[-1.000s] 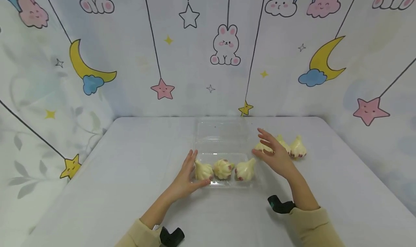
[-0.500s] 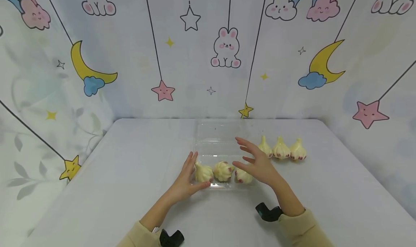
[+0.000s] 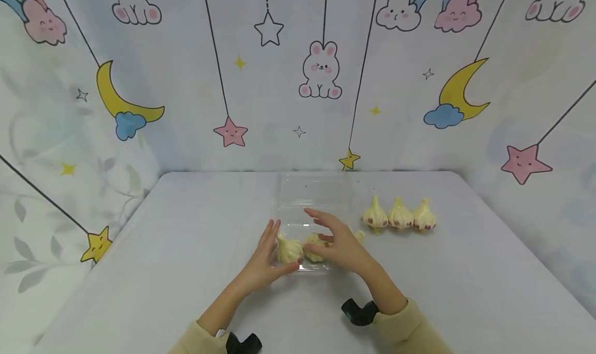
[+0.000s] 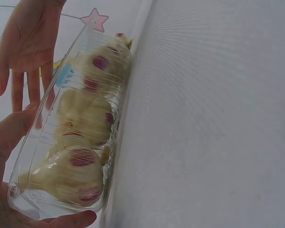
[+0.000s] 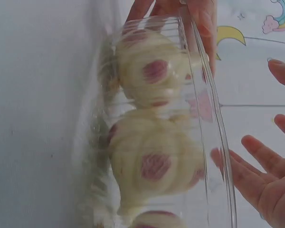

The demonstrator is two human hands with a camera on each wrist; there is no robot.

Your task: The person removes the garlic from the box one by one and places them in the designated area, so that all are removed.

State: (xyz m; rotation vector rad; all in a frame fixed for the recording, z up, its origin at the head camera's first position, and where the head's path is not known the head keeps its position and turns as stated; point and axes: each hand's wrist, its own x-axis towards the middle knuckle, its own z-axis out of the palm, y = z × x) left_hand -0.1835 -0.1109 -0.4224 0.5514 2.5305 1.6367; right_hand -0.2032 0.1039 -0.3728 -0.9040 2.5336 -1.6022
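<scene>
Loading, I judge, stands half done: three garlic bulbs [image 3: 289, 250] lie in the clear box [image 3: 314, 268], three loose bulbs [image 3: 399, 215] remain at its two o'clock, left grip [image 3: 261, 264] splayed against its nine o'clock end, right grip [image 3: 341, 245] loosely spread, seemingly empty.

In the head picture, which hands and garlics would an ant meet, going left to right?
Left hand, left boxed garlic, right hand, first loose garlic, middle loose garlic, last loose garlic.
</scene>
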